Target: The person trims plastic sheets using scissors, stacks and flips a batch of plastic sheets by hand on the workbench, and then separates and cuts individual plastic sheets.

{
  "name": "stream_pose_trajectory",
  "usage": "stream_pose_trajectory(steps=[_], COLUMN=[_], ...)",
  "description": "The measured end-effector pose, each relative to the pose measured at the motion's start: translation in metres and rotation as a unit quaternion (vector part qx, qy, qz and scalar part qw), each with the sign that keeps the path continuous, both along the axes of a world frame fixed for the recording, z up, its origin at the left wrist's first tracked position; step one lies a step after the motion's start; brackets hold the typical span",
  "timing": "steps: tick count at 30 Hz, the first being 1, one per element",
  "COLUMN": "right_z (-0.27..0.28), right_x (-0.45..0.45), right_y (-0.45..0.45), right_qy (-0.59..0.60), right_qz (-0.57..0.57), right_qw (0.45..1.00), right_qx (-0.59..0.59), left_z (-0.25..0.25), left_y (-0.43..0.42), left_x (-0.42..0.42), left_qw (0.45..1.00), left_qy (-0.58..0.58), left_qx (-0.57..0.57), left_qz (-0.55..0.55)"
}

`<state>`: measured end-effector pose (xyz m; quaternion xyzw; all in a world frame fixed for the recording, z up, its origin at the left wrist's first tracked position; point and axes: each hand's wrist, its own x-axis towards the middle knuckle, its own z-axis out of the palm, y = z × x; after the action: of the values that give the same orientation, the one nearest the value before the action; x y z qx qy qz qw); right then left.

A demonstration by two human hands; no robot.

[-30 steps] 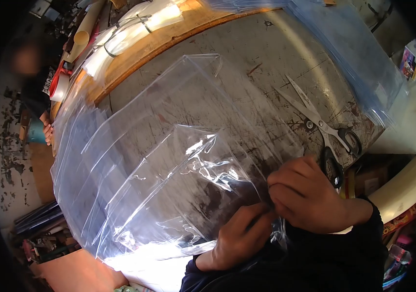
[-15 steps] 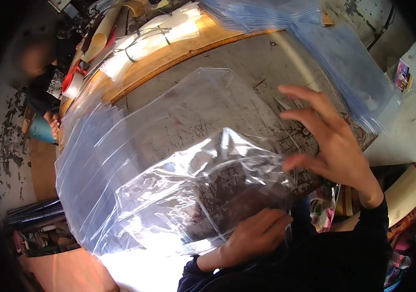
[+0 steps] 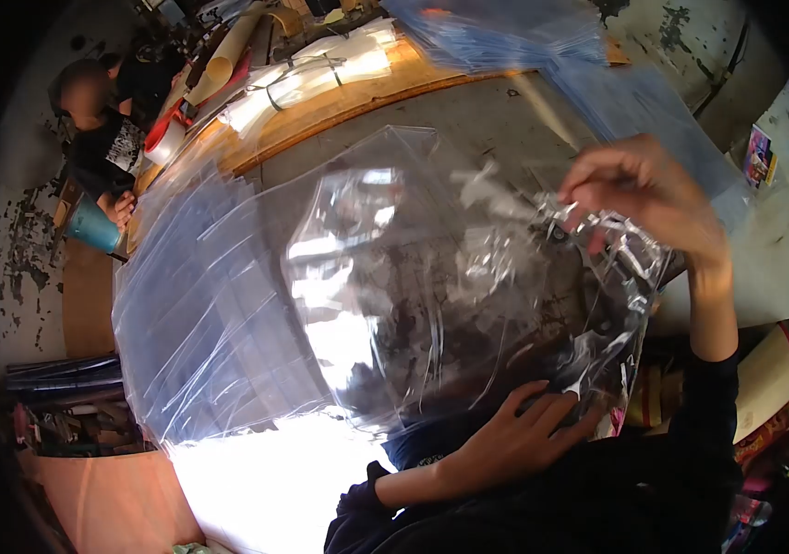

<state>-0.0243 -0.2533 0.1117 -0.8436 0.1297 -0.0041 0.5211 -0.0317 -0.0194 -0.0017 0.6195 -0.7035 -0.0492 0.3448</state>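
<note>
A clear, shiny plastic sheet (image 3: 394, 305), possibly a bag, spreads over the worktable with bright reflections. Its right side is bunched and lifted in my right hand (image 3: 648, 198), whose fingers are closed on the crumpled film. Lower down, at the sheet's near edge, my left hand (image 3: 528, 434) rests with its fingers stretched out and apart. On the left, a fanned stack of clear bluish plastic sheets (image 3: 200, 305) lies partly under or beside the shiny one; the overlap is hard to make out.
More bluish plastic sheets (image 3: 514, 37) lie at the back right. Tied white bundles (image 3: 311, 78) and a red-and-white tape roll (image 3: 165, 140) sit along the wooden board (image 3: 367, 92). Another person (image 3: 103, 148) is at the far left, a hand near a teal container (image 3: 92, 224).
My right hand, empty and spread before, has closed on the plastic and raised its right side. The shiny film has shifted rightward. My left hand's fingers have spread. The view has shifted slightly.
</note>
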Motion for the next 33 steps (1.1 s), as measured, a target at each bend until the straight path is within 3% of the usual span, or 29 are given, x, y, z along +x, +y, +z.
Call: stream_pose_trajectory(steps=[2,6,8,15,20,24,26,27,29,32,33], right_z=[0.005,-0.014,-0.035,-0.089,-0.082,-0.076,-0.085,-0.090,-0.099,-0.102,-0.108], right_x=[-0.028,-0.105,-0.140,-0.155,-0.150,-0.134,-0.128,-0.126,-0.123,-0.126,-0.126], right_y=[-0.038,-0.101,-0.118,-0.095,-0.091,-0.084,-0.086,-0.086,-0.085,-0.075,-0.073], right_qy=[-0.105,-0.201,-0.293,-0.318,-0.200,-0.182,-0.169,-0.169,-0.307,-0.335,-0.296], right_qz=[-0.159,-0.318,-0.447,-0.548,-0.545,-0.536,-0.581,-0.582,-0.612,-0.615,-0.642], right_qw=[0.981,0.927,0.842,0.771,0.814,0.824,0.778,0.777,0.713,0.695,0.686], right_qx=[0.032,0.002,0.071,0.064,0.018,-0.020,-0.171,-0.170,-0.150,-0.163,-0.174], left_z=[0.012,0.022,0.019,0.019,0.013,0.010,0.009,0.008,0.007,0.005,0.005], left_y=[0.017,0.054,0.059,0.054,0.055,0.054,0.056,0.056,0.056,0.056,0.056], left_x=[0.009,0.038,0.053,0.065,0.065,0.067,0.066,0.066,0.067,0.068,0.068], left_qw=[0.996,0.963,0.932,0.905,0.902,0.901,0.901,0.901,0.901,0.902,0.902], left_qy=[-0.062,-0.089,-0.129,-0.143,-0.150,-0.163,-0.164,-0.164,-0.165,-0.167,-0.170], left_qx=[-0.047,-0.045,-0.003,0.162,0.164,0.162,0.160,0.158,0.154,0.147,0.143], left_qz=[0.053,0.251,0.338,0.367,0.370,0.368,0.369,0.370,0.370,0.370,0.369])
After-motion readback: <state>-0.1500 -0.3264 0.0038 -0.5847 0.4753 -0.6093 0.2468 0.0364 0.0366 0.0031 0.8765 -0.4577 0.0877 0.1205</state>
